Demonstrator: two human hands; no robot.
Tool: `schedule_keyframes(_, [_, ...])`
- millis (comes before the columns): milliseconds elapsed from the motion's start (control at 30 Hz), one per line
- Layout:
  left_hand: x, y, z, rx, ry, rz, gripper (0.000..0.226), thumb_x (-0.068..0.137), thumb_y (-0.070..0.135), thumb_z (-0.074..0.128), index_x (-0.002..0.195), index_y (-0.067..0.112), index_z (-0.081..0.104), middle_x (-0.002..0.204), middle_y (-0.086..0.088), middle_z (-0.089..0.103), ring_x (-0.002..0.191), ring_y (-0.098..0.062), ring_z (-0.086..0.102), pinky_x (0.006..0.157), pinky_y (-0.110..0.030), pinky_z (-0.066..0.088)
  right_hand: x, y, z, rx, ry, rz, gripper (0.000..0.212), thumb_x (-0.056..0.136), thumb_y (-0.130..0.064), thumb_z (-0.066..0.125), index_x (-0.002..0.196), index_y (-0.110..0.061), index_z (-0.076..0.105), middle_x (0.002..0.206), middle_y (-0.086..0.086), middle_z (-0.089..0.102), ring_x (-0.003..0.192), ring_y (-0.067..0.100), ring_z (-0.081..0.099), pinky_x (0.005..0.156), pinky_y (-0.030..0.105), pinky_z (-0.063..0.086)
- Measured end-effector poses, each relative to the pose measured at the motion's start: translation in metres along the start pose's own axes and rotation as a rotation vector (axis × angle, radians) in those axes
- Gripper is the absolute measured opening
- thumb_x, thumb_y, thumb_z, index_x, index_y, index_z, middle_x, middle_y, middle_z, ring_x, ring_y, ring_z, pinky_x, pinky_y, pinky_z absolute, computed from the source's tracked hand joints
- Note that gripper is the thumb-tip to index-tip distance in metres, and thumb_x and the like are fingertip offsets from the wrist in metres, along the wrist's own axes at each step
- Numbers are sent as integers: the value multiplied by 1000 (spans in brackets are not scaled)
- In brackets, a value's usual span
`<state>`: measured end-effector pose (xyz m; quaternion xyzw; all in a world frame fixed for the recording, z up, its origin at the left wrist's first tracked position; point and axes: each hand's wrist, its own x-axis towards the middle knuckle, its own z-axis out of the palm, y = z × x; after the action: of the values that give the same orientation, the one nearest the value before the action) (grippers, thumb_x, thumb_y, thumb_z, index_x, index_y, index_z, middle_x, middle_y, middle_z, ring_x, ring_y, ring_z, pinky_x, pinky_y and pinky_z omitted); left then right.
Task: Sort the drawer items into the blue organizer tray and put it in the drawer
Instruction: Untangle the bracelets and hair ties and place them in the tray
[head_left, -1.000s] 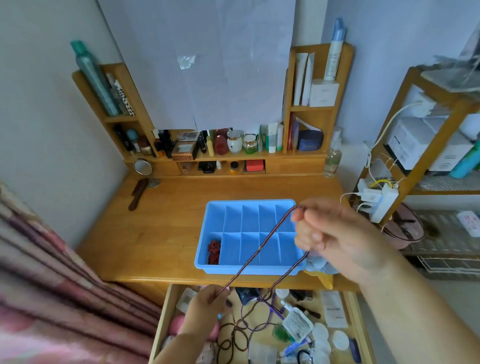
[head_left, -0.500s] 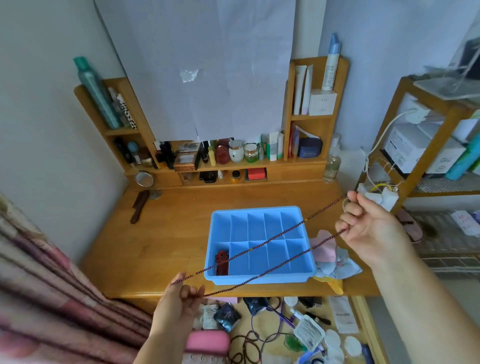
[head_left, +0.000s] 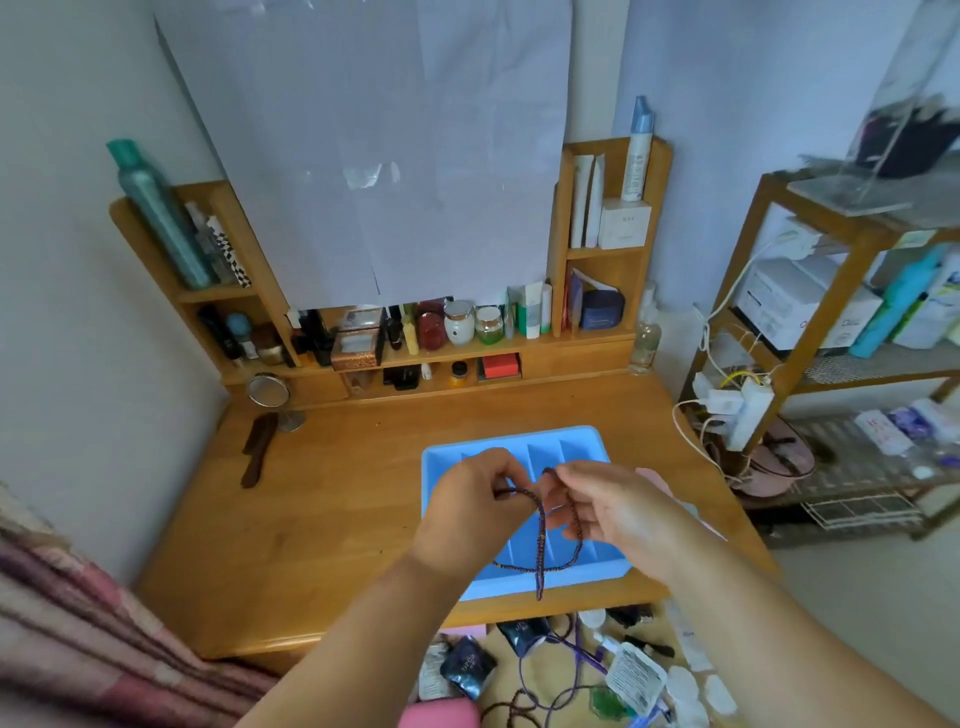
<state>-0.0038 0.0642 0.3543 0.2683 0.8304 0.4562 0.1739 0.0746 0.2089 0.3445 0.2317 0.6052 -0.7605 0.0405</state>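
The blue organizer tray (head_left: 582, 442) lies on the wooden desk (head_left: 337, 499), its compartments mostly hidden by my hands. My left hand (head_left: 470, 506) and my right hand (head_left: 618, 506) are close together above the tray. Each pinches an end of a dark beaded cord (head_left: 541, 540), which hangs between them in folded loops down to the tray's front edge. Below the desk edge, the open drawer (head_left: 691, 649) holds several loose items: sachets, cords, round pads, a pink case (head_left: 439, 714).
A hand mirror (head_left: 267, 391) and a dark comb (head_left: 257, 454) lie at the desk's back left. Cosmetic jars and bottles fill the rear shelves. A power strip with cables (head_left: 740, 410) hangs at the right, beside a wooden rack. Striped fabric (head_left: 78, 623) is at lower left.
My hands, earlier far apart with the cord stretched taut across the tray, have come together above it. The cord now hangs folded in slack loops.
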Motion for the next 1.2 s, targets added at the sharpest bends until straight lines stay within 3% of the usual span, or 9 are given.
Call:
schedule_keyframes(200, [18, -4, -11, -224, 16, -172, 10, 86, 11, 63, 78, 17, 63, 67, 0, 65, 44, -8, 38, 48, -20, 34, -4, -4, 7, 34, -169, 19, 35, 96, -31, 41, 93, -4, 62, 58, 2, 52, 59, 22, 54, 77, 36, 50])
schedule_keyframes(300, [21, -24, -18, -390, 61, -333, 14, 92, 14, 58, 82, 17, 66, 49, 9, 46, 45, -14, 31, 48, -26, 34, -6, -4, 1, -51, -224, 11, 25, 94, -21, 47, 95, -3, 64, 54, -2, 42, 50, 15, 44, 70, 32, 50])
schedule_keyframes(433, [24, -54, -31, -731, 250, -504, 13, 96, 17, 53, 96, 16, 66, 53, 3, 29, 44, -14, 27, 47, -29, 34, -6, -2, -9, -58, -245, 16, 17, 90, -18, 54, 85, -7, 66, 52, -3, 36, 45, 12, 35, 62, 29, 46])
schedule_keyframes(600, [6, -104, -53, -1103, 447, -718, 11, 96, 17, 52, 96, 21, 63, 40, 6, 28, 39, -10, 31, 68, -34, 49, -1, 1, -37, 274, -258, -12, 29, 67, -33, 83, 74, -11, 66, 46, -8, 31, 38, 7, 30, 51, 26, 43])
schedule_keyframes(733, [-3, -132, -49, -1316, 590, -799, 27, 96, 17, 51, 122, 18, 58, 38, 5, 28, 35, -9, 31, 77, -38, 50, 6, 8, -42, 527, -193, 21, 40, 54, -32, 91, 73, -11, 63, 45, -7, 31, 35, 8, 30, 49, 26, 42])
schedule_keyframes(867, [0, -110, -34, -847, 516, -622, 24, 89, 34, 64, 84, 12, 57, 48, 0, 36, 47, -14, 34, 58, -32, 43, 16, 11, -22, 639, -78, -4, 21, 77, -29, 70, 85, -12, 62, 53, -4, 45, 43, 10, 42, 55, 27, 47])
schedule_keyframes(933, [2, -91, -29, -372, 430, -323, 28, 83, 40, 70, 74, 15, 60, 52, -8, 46, 48, -12, 37, 52, -28, 35, 19, 7, -12, 628, -37, -36, 20, 82, -26, 54, 93, -11, 63, 63, -1, 56, 53, 13, 53, 59, 27, 51])
schedule_keyframes(1033, [4, -53, -21, 128, 205, 79, 32, 79, 33, 73, 63, 24, 47, 50, 6, 45, 48, -7, 40, 46, -19, 29, 26, 1, 4, 494, -95, -51, 31, 83, -27, 50, 104, -9, 64, 83, 8, 68, 75, 20, 66, 74, 33, 53])
schedule_keyframes(1200, [16, -9, -12, 173, 62, 171, 26, 81, 10, 59, 76, 29, 42, 56, 12, 51, 50, -1, 52, 46, -13, 36, 26, -8, 26, 132, -235, 42, 43, 88, -43, 44, 102, -7, 62, 80, 10, 64, 72, 21, 57, 72, 31, 50])
